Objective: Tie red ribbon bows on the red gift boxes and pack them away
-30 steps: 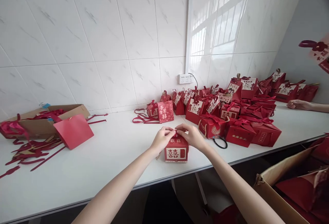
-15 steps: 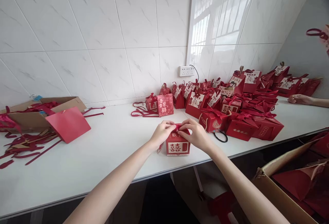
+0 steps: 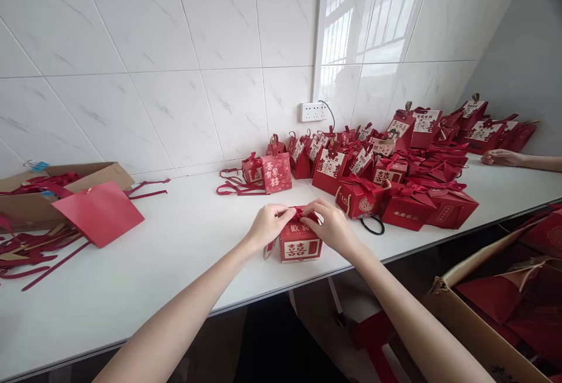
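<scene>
A small red gift box (image 3: pixel 300 248) with white panels and gold lettering stands upright near the front edge of the white table (image 3: pixel 184 266). On its top lies a dark red ribbon (image 3: pixel 299 213). My left hand (image 3: pixel 268 226) pinches the ribbon from the left side, thumb and forefinger together. From the right, my right hand (image 3: pixel 330 225) pinches the ribbon too, its fingers curled over the box's top. The fingertips of both hands are close together. A cord handle hangs at the box's left side.
Many red gift boxes (image 3: pixel 329 169) crowd the table's right half, beside a black ring (image 3: pixel 372 226). At left are a carton (image 3: pixel 100 175), a red card (image 3: pixel 100 213) and loose ribbons. Another person's hand (image 3: pixel 503 157) rests far right. An open carton (image 3: pixel 487 336) stands lower right.
The view has shifted a little. My hands have moved slightly apart, and more of the ribbon and the box's top shows between them. The other person's raised hand at the upper right has left view.
</scene>
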Action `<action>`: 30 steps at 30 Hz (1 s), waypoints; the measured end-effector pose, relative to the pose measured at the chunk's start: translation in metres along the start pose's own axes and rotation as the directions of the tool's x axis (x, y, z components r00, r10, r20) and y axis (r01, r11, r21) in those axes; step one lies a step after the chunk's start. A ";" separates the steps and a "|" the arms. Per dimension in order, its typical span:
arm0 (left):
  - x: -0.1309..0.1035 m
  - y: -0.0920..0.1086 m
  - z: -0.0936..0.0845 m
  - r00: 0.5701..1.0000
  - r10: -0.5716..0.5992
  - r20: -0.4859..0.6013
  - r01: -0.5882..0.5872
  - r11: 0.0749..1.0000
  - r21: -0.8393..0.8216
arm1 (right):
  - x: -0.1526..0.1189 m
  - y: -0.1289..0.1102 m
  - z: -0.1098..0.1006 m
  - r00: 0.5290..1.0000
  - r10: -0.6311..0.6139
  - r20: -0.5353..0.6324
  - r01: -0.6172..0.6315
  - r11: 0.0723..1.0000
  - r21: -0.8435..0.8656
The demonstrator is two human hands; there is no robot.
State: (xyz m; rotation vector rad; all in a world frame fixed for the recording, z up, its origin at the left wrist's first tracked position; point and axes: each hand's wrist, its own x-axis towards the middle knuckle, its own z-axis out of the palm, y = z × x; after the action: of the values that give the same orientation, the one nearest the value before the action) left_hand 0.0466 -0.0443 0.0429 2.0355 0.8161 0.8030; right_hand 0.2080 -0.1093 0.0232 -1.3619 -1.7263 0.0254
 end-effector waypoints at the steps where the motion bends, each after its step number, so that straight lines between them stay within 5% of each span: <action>1: 0.001 0.000 -0.001 1.000 0.008 0.014 -0.008 1.000 0.024 | -0.001 -0.001 0.000 1.000 0.024 -0.005 -0.024 1.000 0.016; 12: 0.005 0.002 -0.003 0.994 -0.077 0.077 0.091 0.975 -0.205 | -0.001 -0.003 0.002 0.998 0.070 0.000 -0.070 0.995 0.075; 24: 0.003 -0.004 -0.008 0.988 -0.132 0.078 0.148 0.957 -0.250 | 0.000 0.003 -0.003 0.985 -0.161 0.062 0.166 0.980 -0.108; 30: 0.001 -0.004 -0.006 0.986 -0.142 0.093 0.164 0.936 -0.310 | 0.000 0.004 -0.002 0.965 -0.261 -0.001 0.254 0.941 -0.225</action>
State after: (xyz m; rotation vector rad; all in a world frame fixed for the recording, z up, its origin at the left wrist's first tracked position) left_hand 0.0413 -0.0387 0.0429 1.6839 0.7437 0.7207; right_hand 0.2122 -0.1083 0.0225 -1.2743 -1.9132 -0.3450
